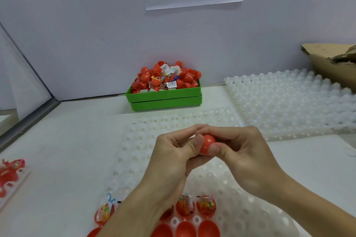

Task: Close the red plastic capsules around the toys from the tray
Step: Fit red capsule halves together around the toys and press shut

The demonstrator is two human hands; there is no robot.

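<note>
Squeezing from both sides, you are holding a small round red plastic capsule (pixel 207 143) above the white dimpled plastic tray (pixel 240 194), your left hand (pixel 173 152) and right hand (pixel 240 148) curling round it with both thumbs pinching its near face. Fingertips are meeting behind it (the seam is hidden, so I cannot tell if the halves are latching). Judging from here, uneven thumb pressure could be skewing the halves, trapping the toy's wrapper in the joint, or popping the slick shell forward toward the green plastic bin (pixel 163 97).
</note>
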